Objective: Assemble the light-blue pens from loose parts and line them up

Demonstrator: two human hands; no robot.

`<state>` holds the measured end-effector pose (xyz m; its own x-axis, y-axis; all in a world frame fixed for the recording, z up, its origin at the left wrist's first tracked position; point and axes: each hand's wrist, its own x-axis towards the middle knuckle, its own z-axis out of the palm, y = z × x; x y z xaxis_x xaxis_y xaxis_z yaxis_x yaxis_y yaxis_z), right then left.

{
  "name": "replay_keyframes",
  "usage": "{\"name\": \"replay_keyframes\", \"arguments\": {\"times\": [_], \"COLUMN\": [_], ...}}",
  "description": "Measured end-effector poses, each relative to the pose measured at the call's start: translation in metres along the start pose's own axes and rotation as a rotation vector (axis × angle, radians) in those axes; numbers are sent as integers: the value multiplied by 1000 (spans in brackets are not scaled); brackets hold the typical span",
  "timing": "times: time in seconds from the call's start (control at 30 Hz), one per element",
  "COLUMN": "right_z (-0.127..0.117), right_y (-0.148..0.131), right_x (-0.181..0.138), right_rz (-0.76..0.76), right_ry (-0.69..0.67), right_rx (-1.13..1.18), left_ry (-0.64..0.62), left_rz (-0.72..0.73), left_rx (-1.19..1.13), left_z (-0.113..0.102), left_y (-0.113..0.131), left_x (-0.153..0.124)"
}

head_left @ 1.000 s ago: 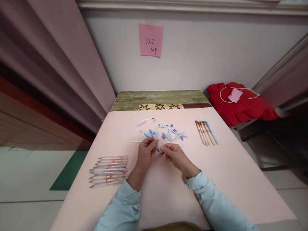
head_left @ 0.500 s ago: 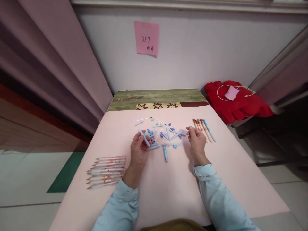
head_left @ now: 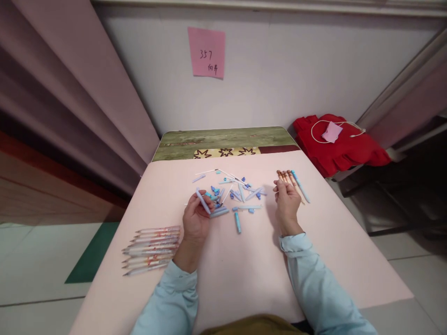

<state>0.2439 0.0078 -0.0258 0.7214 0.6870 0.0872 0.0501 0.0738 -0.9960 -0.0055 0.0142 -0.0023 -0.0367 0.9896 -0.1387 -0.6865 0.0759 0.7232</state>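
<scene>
Single head-worn view, looking forward and down — near the pink table [head_left: 244, 270], wall beyond

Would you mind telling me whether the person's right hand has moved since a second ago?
Yes. The right hand has swung right, away from the left hand and the loose blue parts, to the row of brown pens.

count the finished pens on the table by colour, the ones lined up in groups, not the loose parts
White pens with red print, left group: about 9, stacked too tight to be sure
Brown pens, right group beside the right hand: 3
Blue pen, right group: 1
Total: about 13
</scene>
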Motion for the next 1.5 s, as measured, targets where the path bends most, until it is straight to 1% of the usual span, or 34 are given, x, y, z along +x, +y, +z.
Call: {"name": "replay_keyframes", "arguments": {"times": [0.17, 0.23, 0.27, 0.3, 0.4, 0.43, 0.47, 0.5, 0.57, 0.6, 0.67, 0.8, 0.87, 0.93, 1.03, 1.13, 1.23, 1.33, 1.43, 1.5], "right_z": [1, 0, -1, -4, -14, -17, -20, -22, -23, -23, -21, -17, -16, -13, -4, 15, 41, 66, 84, 91], "right_y": [-6, -13, -16, -20, -27, -28, -28, -27, -25, -24, -23, -23, -23, -23, -22, -23, -27, -30, -30, -29], "right_x": [-4, -5, -4, -3, 3, 5, 7, 8, 10, 9, 8, 4, 0, -3, -9, -10, -6, -3, -3, -3], "right_rz": [-69, -62, -45, -22, 34, 34, 20, -6, -73, -108, -159, -187, -196, -208, -232, -291, -355, -416, -453, -466], "right_ry": [-37, -64, -108, -186, -544, -627, -659, -640, -516, -451, -368, -334, -323, -319, -384, -514, -564, -598, -641, -643], "right_rx": [-84, -83, -80, -81, -128, -158, -200, -252, -385, -458, -574, -666, -677, -667, -605, -639, -835, -1003, -1131, -1204], "left_ry": [-31, -40, -40, -39, -39, -43, -50, -65, -126, -181, -352, -778, -918, -1004, -1053, -1050, -1022, -971, -933, -939], "left_rz": [-36, -33, -32, -31, -25, -23, -24, -32, -84, -135, -293, -673, -826, -941, -1031, -1042, -996, -907, -840, -831], "left_rx": [63, 83, 85, 82, 73, 72, 75, 82, 114, 141, 211, 350, 397, 434, 467, 464, 443, 404, 356, 342], "left_z": [5, 6, 6, 6, 3, 3, 2, 2, 4, 5, 7, 10, 11, 11, 10, 6, 1, -2, -4, -4], "left_y": [0, 0, -1, -1, -1, -1, -2, -2, -1, -1, 1, 7, 8, 7, 3, -3, -6, -7, -6, -6], "left_x": [-4, -5, -5, -5, -2, -2, -2, -2, -5, -8, -16, -31, -35, -34, -30, -27, -25, -24, -23, -23]}}
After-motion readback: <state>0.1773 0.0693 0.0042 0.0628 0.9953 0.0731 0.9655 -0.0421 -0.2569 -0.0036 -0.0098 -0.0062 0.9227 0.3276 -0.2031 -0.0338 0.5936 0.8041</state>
